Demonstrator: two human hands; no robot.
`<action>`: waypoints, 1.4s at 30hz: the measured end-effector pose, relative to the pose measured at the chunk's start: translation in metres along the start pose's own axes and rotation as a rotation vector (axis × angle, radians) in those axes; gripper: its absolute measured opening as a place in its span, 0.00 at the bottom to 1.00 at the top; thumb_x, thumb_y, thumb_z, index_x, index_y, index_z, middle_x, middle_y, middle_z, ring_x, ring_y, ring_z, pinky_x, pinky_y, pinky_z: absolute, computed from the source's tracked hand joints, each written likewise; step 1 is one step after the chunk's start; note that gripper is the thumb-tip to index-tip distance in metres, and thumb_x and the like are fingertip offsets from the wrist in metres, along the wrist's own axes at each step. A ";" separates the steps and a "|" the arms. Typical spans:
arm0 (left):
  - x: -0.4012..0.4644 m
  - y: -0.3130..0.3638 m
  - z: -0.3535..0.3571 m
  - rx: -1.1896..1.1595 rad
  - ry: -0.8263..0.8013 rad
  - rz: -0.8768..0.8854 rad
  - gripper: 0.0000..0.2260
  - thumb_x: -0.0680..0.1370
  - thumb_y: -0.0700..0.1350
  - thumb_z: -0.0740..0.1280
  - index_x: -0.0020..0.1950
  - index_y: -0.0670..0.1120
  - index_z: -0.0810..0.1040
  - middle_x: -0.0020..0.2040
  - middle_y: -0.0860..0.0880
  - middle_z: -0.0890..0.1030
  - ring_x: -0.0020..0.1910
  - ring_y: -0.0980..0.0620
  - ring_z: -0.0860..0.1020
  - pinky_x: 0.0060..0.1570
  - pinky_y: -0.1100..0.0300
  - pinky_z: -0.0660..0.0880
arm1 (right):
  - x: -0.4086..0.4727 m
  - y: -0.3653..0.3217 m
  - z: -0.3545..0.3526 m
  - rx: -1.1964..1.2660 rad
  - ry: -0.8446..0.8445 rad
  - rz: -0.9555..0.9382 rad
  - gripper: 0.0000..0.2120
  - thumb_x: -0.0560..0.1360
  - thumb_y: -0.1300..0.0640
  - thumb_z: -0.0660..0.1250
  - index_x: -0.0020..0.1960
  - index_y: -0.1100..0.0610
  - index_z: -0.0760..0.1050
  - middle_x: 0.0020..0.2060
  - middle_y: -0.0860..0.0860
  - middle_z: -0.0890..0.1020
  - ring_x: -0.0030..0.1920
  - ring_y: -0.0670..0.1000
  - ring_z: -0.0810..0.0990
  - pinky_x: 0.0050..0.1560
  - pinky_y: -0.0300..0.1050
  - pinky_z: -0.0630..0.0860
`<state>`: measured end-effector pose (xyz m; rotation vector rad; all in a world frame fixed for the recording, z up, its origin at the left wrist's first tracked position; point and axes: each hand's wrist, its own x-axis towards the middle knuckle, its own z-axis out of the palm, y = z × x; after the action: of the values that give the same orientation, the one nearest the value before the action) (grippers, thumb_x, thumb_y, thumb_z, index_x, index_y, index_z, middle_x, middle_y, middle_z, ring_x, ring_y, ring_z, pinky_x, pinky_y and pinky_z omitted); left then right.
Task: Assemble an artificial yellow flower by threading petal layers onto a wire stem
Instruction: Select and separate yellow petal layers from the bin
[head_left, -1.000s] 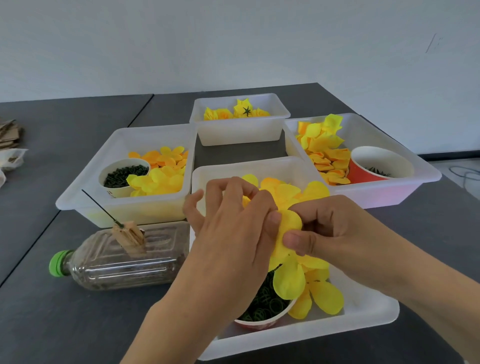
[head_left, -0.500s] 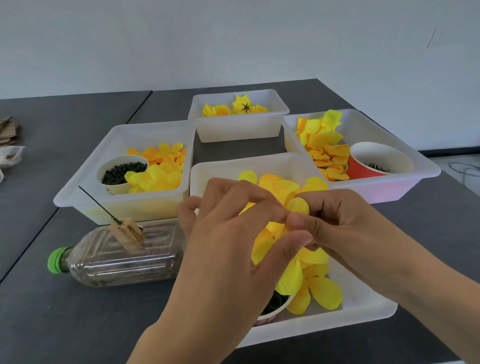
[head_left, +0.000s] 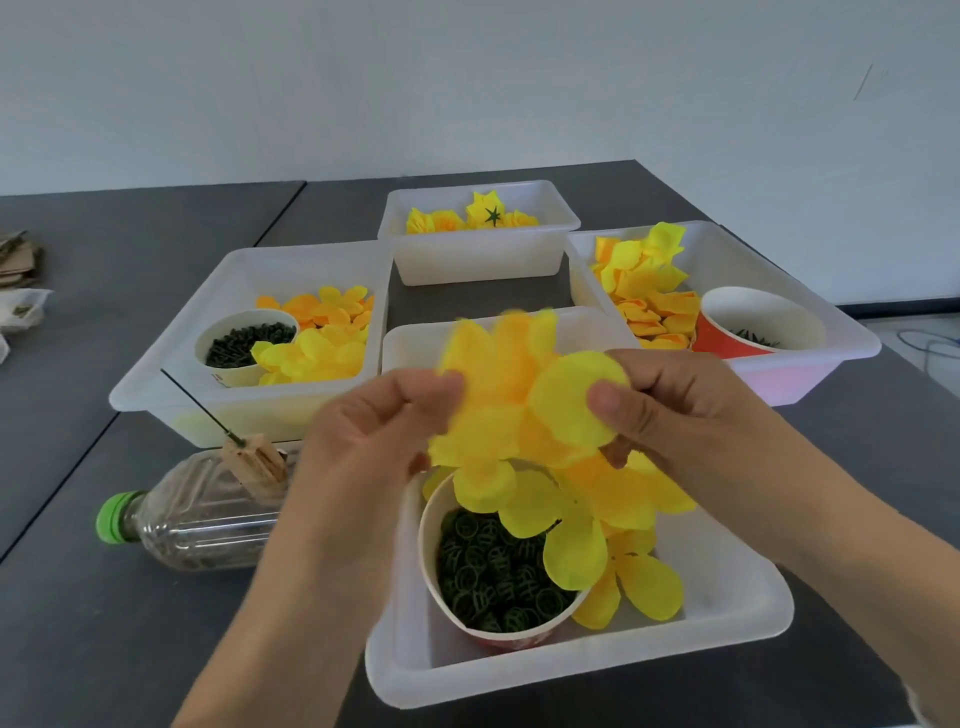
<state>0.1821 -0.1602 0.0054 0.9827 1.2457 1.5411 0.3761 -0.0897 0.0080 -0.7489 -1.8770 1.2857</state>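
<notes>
Near cup (head_left: 498, 597) of green rings sits in the front tray (head_left: 727, 618). Above it, both hands pinch yellow petals (head_left: 498, 400): left hand (head_left: 374, 441) & right hand (head_left: 691, 410) have pulled apart since a sec ago, spreading layers. Wire stem (head_left: 202, 405) waits w/ the bottle (head_left: 202, 514), left.

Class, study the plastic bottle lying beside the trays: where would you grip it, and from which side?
Grip the plastic bottle around its clear body, coming down from above. It lies on its side with the green cap pointing left; a wooden block holding the wire stem sits on its right end, so take the bare stretch near the cap.
</notes>
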 end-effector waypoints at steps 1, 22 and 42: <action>0.005 0.000 -0.009 -0.056 0.063 0.001 0.07 0.61 0.50 0.76 0.35 0.50 0.84 0.38 0.49 0.81 0.37 0.52 0.76 0.46 0.51 0.70 | 0.003 0.002 -0.006 0.027 0.047 0.020 0.27 0.72 0.45 0.68 0.44 0.72 0.74 0.36 0.70 0.72 0.33 0.55 0.71 0.38 0.45 0.72; 0.000 -0.014 0.004 0.906 0.275 0.606 0.05 0.76 0.52 0.67 0.42 0.53 0.75 0.45 0.57 0.74 0.44 0.56 0.74 0.40 0.65 0.68 | 0.035 -0.012 0.023 -0.128 -0.112 0.091 0.25 0.72 0.34 0.59 0.37 0.56 0.75 0.31 0.55 0.77 0.25 0.47 0.71 0.25 0.38 0.68; -0.019 -0.013 0.033 0.666 0.060 0.502 0.03 0.73 0.53 0.70 0.42 0.55 0.78 0.39 0.58 0.80 0.44 0.61 0.77 0.42 0.71 0.71 | 0.012 -0.003 0.019 -0.029 0.016 -0.100 0.16 0.75 0.56 0.63 0.32 0.65 0.67 0.26 0.58 0.65 0.27 0.61 0.63 0.27 0.50 0.61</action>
<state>0.2207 -0.1685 -0.0027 1.7955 1.6926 1.5454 0.3534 -0.0911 0.0090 -0.6698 -1.8994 1.1893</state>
